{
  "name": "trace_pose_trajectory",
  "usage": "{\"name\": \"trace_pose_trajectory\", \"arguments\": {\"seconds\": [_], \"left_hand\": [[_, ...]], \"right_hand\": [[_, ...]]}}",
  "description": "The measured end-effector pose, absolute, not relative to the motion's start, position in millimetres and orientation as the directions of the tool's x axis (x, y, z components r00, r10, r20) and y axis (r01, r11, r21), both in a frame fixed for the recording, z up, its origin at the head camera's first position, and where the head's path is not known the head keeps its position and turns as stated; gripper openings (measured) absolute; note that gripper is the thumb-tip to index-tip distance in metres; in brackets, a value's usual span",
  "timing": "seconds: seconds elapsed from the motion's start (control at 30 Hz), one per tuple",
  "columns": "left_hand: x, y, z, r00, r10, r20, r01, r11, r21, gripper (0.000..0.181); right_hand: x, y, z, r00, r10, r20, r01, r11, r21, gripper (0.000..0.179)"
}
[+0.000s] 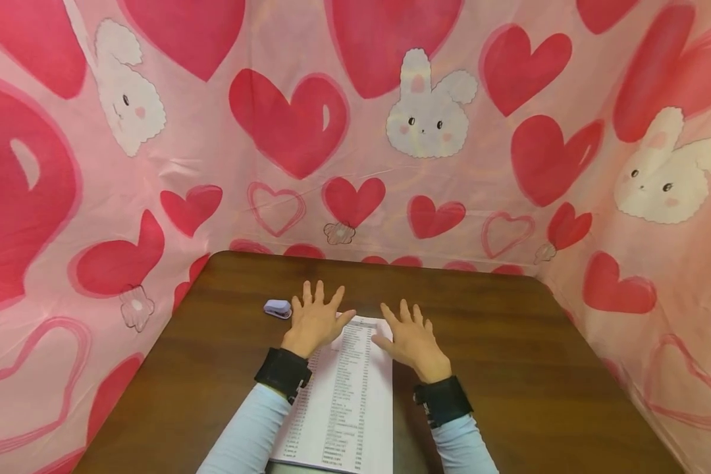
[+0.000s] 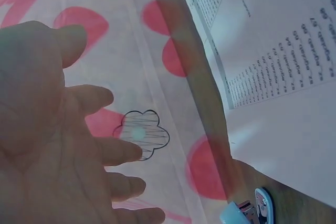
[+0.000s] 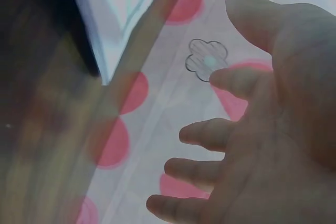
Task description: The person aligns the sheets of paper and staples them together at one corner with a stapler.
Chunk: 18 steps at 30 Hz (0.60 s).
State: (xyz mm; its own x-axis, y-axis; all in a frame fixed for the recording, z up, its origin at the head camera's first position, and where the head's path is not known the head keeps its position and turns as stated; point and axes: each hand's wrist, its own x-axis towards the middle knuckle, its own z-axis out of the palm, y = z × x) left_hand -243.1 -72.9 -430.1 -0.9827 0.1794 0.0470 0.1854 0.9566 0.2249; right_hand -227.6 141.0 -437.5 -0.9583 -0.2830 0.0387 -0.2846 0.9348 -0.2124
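Note:
Both hands hover with fingers spread over a stack of printed paper (image 1: 349,395), which lies on the brown table and carries columns of small text. The left hand (image 1: 315,322) is above the sheet's upper left side, and the right hand (image 1: 413,339) is by its upper right edge. Neither holds anything. A small lavender stapler (image 1: 277,308) lies just left of the left fingertips. In the left wrist view, the stapler (image 2: 247,212) shows at the bottom, beyond a corner of the paper (image 2: 278,119). The right wrist view has the right palm (image 3: 257,140) facing the camera, fingers apart.
The dark brown wooden table (image 1: 509,368) has rounded far corners. A pink cloth (image 1: 379,164) printed with red hearts and white rabbits hangs around its back and sides. Black bands (image 1: 284,372) circle both wrists over light blue sleeves.

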Motion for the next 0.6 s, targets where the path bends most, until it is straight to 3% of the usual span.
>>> {"name": "trace_pose_trajectory", "arguments": {"seconds": [0.6], "left_hand": [[-240.3, -67.9, -429.8, -0.98, 0.192, 0.06, 0.201, 0.945, 0.258, 0.072]], "right_hand": [[-221.9, 133.0, -414.3, -0.936, -0.339, 0.09, -0.35, 0.916, -0.198, 0.071]]}}
